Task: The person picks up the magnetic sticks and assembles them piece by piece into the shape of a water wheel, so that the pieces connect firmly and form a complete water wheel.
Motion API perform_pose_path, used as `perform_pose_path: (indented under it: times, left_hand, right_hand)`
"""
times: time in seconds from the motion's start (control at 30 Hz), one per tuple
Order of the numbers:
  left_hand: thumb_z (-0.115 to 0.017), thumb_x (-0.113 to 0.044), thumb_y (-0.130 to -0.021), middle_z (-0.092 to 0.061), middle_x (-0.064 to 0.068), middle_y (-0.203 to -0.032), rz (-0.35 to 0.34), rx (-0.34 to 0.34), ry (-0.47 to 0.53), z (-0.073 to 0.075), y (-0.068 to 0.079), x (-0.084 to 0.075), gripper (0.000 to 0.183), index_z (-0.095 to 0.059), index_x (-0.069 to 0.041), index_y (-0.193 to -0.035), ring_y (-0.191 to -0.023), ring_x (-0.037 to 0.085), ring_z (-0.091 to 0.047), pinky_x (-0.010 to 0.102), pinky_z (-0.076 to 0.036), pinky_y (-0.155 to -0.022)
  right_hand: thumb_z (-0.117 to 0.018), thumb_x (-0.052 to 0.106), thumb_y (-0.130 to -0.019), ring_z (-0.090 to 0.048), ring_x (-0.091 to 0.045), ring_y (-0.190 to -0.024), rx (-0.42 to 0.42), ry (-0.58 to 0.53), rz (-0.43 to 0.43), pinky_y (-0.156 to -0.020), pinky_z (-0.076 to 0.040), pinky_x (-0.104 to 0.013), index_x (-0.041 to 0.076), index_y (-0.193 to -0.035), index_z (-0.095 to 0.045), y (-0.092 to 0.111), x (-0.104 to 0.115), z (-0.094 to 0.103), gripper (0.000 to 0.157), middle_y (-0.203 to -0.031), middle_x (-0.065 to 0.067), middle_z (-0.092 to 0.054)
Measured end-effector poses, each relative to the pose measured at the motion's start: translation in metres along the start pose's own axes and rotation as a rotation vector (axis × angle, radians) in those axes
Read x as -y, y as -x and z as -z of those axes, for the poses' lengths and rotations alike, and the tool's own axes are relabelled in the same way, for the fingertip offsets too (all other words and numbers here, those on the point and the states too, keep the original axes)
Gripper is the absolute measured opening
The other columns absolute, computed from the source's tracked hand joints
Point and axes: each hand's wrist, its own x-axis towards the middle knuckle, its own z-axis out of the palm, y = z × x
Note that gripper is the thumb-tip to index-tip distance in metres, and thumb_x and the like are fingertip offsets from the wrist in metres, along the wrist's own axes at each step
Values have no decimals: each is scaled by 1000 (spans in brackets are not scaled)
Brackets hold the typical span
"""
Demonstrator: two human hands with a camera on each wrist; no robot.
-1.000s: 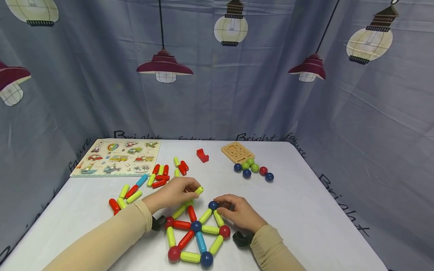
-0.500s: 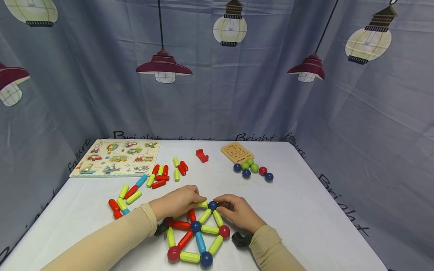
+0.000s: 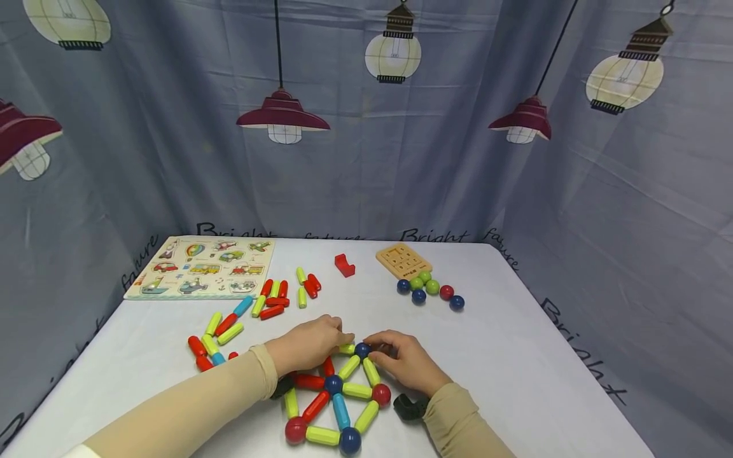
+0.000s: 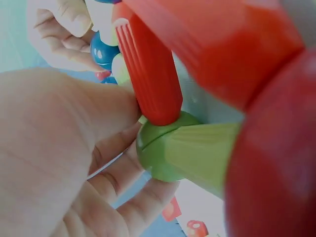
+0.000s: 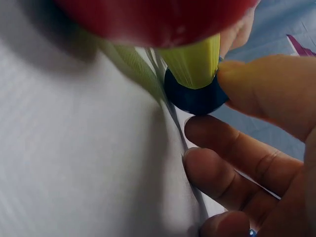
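Note:
A wheel-shaped frame of plastic building rods and balls lies on the table, with a blue hub ball [image 3: 334, 384]. At its far side my left hand [image 3: 309, 343] pinches a short yellow-green rod [image 3: 346, 349], which reaches to a blue ball [image 3: 362, 350]. In the left wrist view, other fingers of that hand curl against a green ball [image 4: 160, 155], where a red rod [image 4: 153, 74] and another yellow-green rod [image 4: 205, 150] meet. My right hand [image 3: 403, 361] holds the blue ball between thumb and fingers. The left hand and sleeve hide the frame's left corner.
Loose red, yellow-green and blue rods [image 3: 230, 333] lie left and beyond. A picture puzzle board [image 3: 200, 270] lies at the back left. A red block [image 3: 345, 266], a wooden board [image 3: 403, 260] and several loose balls [image 3: 432, 287] lie farther back.
My left hand has come down and slightly right with the yellow-green rod, bringing it from the air to the blue ball. My right hand has stayed at that ball.

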Motion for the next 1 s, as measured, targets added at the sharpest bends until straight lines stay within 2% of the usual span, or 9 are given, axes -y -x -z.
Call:
perform_pose_path:
  times: [0.13,0.27,0.4,0.47,0.53,0.67,0.77,0.87,1.0]
  left_hand:
    - [-75,-20,-96,-68,-1,-108,89,-23,126,-3,5,8,37,-72,-21,-132,-94,10,-58,27,-57,-85]
    - [-74,-16,-96,-68,1,-109,188,-82,194,-2,9,19,33,-71,-15,-129,-95,12,-60,33,-58,-89]
    - [-72,-19,-97,-67,7,-122,288,-152,258,2,22,26,38,-67,-13,-135,-104,18,-61,40,-57,-95]
    - [-72,-27,-97,-64,9,-130,331,-180,307,4,37,26,45,-64,-15,-139,-115,22,-61,46,-55,-100]
    - [-75,-38,-94,-57,9,-141,363,-189,376,2,56,25,59,-58,-17,-146,-127,27,-56,52,-51,-105]
    - [-86,-61,-74,-27,14,-165,350,-101,519,-11,92,19,113,-28,-25,-163,-148,39,-34,67,-44,-106]
    - [-89,-70,-60,-4,15,-172,295,-49,567,-22,102,13,141,-5,-31,-167,-154,46,-17,74,-39,-106]
    - [-90,-69,-60,-6,12,-173,258,-78,599,-30,100,11,145,1,-32,-166,-155,43,-18,73,-37,-109]
    - [-91,-64,-64,-15,6,-172,282,-104,649,-37,96,12,141,1,-33,-166,-155,38,-23,70,-36,-111]
  right_hand:
    - [-75,43,-94,-60,-14,-97,42,-29,3,-79,-51,-28,29,-140,-62,0,2,1,50,-121,13,-66]
    - [-81,47,-87,-56,-18,-104,41,-33,12,-79,-49,-30,27,-146,-55,-2,5,2,68,-130,9,-59]
    - [-85,47,-83,-51,-20,-118,37,-16,13,-88,-50,-36,32,-134,-60,-2,7,0,59,-141,8,-50]
    - [-87,48,-80,-44,-23,-132,68,-16,18,-101,-49,-48,35,-127,-62,-1,9,-1,55,-151,8,-42]
    - [-90,50,-75,-32,-27,-144,119,-12,24,-110,-40,-62,37,-125,-61,1,12,-2,59,-161,8,-31]
    - [-95,60,-60,-15,-35,-154,215,63,33,-112,-26,-77,39,-139,-51,7,20,-1,92,-171,4,-12]
    - [-95,66,-54,-14,-37,-155,230,135,19,-112,-24,-78,42,-152,-36,10,24,0,116,-172,0,-8]
    - [-93,68,-56,-19,-34,-154,225,146,-18,-113,-26,-76,46,-158,-24,11,23,-1,125,-170,2,-15]
    - [-92,67,-61,-25,-28,-150,217,113,-41,-115,-30,-71,46,-159,-22,10,16,-4,122,-165,6,-24]
